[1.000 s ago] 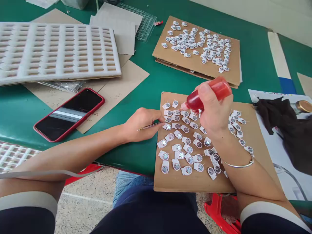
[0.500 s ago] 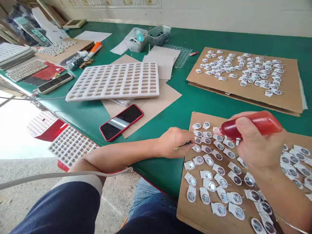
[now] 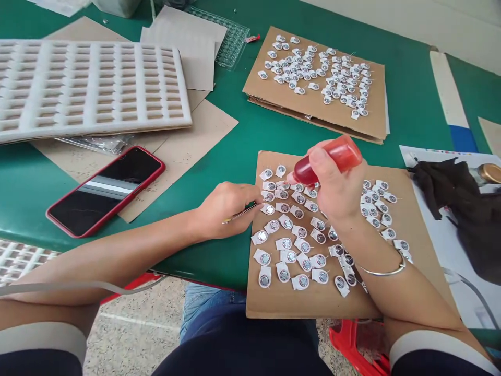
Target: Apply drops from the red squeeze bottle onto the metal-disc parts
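My right hand (image 3: 338, 196) is closed around a squeeze bottle of red liquid (image 3: 346, 151). The bottle tilts down to the left, its nozzle tip close over a small round metallic piece with a white paper tab (image 3: 282, 186). Several such pieces lie in loose rows on a brown cardboard sheet (image 3: 282, 308) beneath both hands. At the sheet's left edge, my left hand (image 3: 227, 209) is closed on a thin, dark tool with a yellowish end (image 3: 240, 213); its kind is unclear. The left fingertips are beside the pieces; whether they touch one I cannot tell.
A second cardboard stack (image 3: 371, 128) carries more tabbed pieces. Left of the hands are a red-cased phone (image 3: 105, 190) and a white slotted foam tray (image 3: 94, 86). Dark cloth (image 3: 481, 230) and a gold-lidded jar (image 3: 491, 173) lie at the right. A cable (image 3: 97, 286) crosses the left arm.
The view has turned to the right, bringing the dark cloth and jar into sight. Both hands keep their hold, and the bottle's nozzle stays over the same upper-left area of the sheet.
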A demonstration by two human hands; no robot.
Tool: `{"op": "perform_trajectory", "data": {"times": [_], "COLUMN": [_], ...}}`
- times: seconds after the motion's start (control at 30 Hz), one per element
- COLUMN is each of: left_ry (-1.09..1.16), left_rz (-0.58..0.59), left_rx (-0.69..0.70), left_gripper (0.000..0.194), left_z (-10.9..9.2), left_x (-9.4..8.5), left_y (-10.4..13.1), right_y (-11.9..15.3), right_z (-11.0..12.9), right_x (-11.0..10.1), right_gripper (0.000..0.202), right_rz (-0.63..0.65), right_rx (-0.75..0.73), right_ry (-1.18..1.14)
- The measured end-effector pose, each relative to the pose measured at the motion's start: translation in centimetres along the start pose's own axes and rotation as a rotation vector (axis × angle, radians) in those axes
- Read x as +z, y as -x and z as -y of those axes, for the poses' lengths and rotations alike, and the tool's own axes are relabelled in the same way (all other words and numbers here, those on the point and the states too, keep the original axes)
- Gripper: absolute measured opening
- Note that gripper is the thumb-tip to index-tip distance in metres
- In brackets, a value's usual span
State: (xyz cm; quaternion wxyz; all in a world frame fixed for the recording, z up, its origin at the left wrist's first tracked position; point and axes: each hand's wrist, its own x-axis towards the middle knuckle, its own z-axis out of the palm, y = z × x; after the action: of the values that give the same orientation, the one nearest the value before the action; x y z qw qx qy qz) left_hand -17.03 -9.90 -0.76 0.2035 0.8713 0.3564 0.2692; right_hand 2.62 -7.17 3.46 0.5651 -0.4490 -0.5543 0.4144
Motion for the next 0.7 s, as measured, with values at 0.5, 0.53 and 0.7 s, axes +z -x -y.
{"op": "perform_trajectory", "data": {"times": [0.5, 0.53, 0.7], "left_ry": [-0.15, -0.193, -0.362], "left_rz": [0.113, 0.125, 0.146], "left_rx": [0.118, 0.147, 0.259], "left_gripper": [0.014, 0.013, 0.012], "left_z": [-1.2, -1.4, -2.2], "left_x": [-0.2, -0.1, 0.4], "left_y": [-0.4, -0.4, -0.3], "right_y": [0.3, 0.5, 1.1], "right_z": [-0.6, -0.7, -1.7], "right_x": [0.3, 0.3, 0.2], "right_gripper": [0.021, 0.021, 0.02], "right_rz": [0.03, 0.038, 0.074], "right_rx": [0.035, 0.03, 0.001], "right_ry": [0.046, 0.059, 0.198]}}
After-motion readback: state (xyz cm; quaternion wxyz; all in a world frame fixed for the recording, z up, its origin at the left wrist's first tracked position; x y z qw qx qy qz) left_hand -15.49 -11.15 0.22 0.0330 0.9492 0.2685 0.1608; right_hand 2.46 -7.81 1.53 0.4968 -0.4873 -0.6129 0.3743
